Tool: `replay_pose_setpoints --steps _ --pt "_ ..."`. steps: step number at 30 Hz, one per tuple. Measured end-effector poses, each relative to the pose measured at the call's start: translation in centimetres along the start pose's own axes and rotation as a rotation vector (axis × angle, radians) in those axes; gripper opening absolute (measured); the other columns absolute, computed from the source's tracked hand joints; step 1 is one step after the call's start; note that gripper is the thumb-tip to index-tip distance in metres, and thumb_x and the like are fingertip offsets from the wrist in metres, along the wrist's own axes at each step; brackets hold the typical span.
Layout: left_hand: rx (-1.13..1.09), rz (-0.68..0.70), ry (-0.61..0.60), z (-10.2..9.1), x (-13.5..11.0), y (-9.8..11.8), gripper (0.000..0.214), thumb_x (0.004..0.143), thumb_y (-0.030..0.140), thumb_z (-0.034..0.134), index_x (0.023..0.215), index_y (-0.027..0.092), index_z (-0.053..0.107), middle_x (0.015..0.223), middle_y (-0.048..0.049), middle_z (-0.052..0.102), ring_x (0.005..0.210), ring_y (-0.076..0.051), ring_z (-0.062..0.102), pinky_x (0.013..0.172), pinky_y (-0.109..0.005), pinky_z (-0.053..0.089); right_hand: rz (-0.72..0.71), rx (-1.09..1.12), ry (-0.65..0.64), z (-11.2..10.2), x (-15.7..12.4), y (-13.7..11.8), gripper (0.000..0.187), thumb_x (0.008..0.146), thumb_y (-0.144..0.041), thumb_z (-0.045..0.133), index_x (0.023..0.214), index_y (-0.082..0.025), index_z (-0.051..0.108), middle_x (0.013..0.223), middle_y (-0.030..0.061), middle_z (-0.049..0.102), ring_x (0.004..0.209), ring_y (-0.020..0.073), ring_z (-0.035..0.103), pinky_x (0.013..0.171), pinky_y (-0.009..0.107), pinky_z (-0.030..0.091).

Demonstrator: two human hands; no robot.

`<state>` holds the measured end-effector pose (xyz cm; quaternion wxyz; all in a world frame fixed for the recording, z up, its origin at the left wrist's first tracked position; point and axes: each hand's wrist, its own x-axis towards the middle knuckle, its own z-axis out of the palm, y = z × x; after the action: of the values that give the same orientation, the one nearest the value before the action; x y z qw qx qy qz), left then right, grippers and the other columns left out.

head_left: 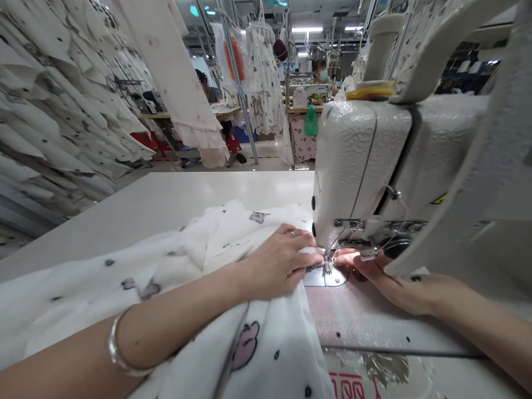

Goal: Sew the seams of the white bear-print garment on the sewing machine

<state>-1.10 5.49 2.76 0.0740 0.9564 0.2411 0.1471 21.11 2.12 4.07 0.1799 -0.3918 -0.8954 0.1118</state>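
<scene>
The left hand (276,263) is pressing open and flat, without pinching, on white printed fabric (199,266) at lower centre, feeding under the presser foot (328,267) of the sewing machine (361,160). The right hand (374,271) is lying open just beside the foot, gripping nothing visible.

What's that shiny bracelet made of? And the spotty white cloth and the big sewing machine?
The bangle looks like polished silver-coloured metal, because it shines brightly; which metal, I can't tell. The spotty white cloth looks like soft, matte woven fabric, maybe cotton, because it folds in loose creases. The sewing machine looks like metal with cream paint, because its glossy coat has a pebbly texture.
</scene>
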Motion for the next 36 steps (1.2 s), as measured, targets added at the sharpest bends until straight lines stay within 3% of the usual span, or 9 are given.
replay_pose_setpoints --steps 9,15,22,27,30,32,34,36 --pt "0.04 0.026 -0.022 -0.1 -0.1 0.5 0.03 0.077 0.008 0.039 0.094 0.021 0.059 0.1 -0.0043 0.055 0.098 -0.018 0.046 0.089 -0.037 0.032 0.003 0.011 -0.056 0.3 0.0 0.0 0.049 0.091 -0.036 0.015 0.078 -0.023 0.061 0.065 0.0002 0.059 0.062 0.0152 0.055 0.059 0.029 0.046" --pt "0.078 0.02 -0.029 0.0 -0.3 0.4 0.03 0.077 0.009 0.04 0.096 0.021 0.059 0.1 -0.0049 0.055 0.092 -0.018 0.048 0.088 -0.038 0.032 0.007 0.005 -0.065 0.2 -0.2 0.0 0.047 0.092 -0.034 0.016 0.082 -0.022 0.06 0.07 0.0001 0.061 0.066 0.0145 0.057 0.066 0.029 0.047" --pt "0.105 0.037 -0.008 0.3 -0.4 0.3 0.03 0.079 0.011 0.038 0.097 0.021 0.06 0.101 -0.0047 0.055 0.096 -0.019 0.047 0.089 -0.038 0.029 -0.055 -0.032 -0.006 0.7 -0.6 -0.2 0.035 0.092 -0.031 0.025 0.094 -0.023 0.059 0.085 0.0007 0.063 0.085 0.0157 0.057 0.074 0.03 0.045" --pt "0.071 0.027 0.007 0.1 -0.8 0.7 0.031 0.083 0.013 0.036 0.104 0.02 0.056 0.106 -0.0054 0.055 0.101 -0.017 0.046 0.089 -0.034 0.029 -0.109 -0.241 -0.062 0.9 -1.1 -0.3 0.028 0.09 -0.026 0.033 0.109 -0.02 0.054 0.107 0.0041 0.058 0.096 0.0191 0.053 0.08 0.033 0.042" --pt "0.039 0.036 -0.005 0.0 -1.0 1.0 0.03 0.087 0.018 0.034 0.109 0.021 0.054 0.114 -0.0039 0.053 0.105 -0.015 0.045 0.094 -0.032 0.026 -0.179 -0.377 -0.054 1.2 -2.0 -2.1 0.028 0.087 -0.017 0.035 0.108 -0.014 0.054 0.105 0.0093 0.058 0.095 0.0235 0.052 0.076 0.037 0.041" --pt "0.038 0.003 -0.028 -0.1 -1.2 0.8 0.03 0.088 0.022 0.034 0.11 0.023 0.054 0.119 -0.0006 0.05 0.108 -0.013 0.043 0.096 -0.03 0.024 -0.219 -0.378 -0.031 1.8 -3.1 -4.5 0.024 0.085 -0.015 0.036 0.09 -0.016 0.06 0.088 0.0082 0.061 0.083 0.0243 0.054 0.068 0.039 0.041" --pt "0.061 -0.099 -0.052 -0.4 -1.5 -0.1 0.028 0.088 0.025 0.035 0.109 0.026 0.054 0.12 0.0028 0.05 0.11 -0.012 0.042 0.098 -0.027 0.022 -0.182 -0.338 0.021 2.7 -4.3 -7.3 0.023 0.083 -0.023 0.039 0.071 -0.018 0.057 0.069 0.0056 0.057 0.065 0.0226 0.053 0.058 0.038 0.041" --pt "0.109 -0.262 -0.047 -1.1 -2.0 -1.6 0.028 0.088 0.024 0.034 0.106 0.024 0.056 0.119 0.0012 0.05 0.111 -0.014 0.042 0.099 -0.03 0.021 -0.125 -0.321 0.091 3.8 -5.3 -9.5 0.021 0.08 -0.03 0.043 0.067 -0.019 0.054 0.063 0.0049 0.054 0.056 0.0215 0.052 0.051 0.035 0.04"
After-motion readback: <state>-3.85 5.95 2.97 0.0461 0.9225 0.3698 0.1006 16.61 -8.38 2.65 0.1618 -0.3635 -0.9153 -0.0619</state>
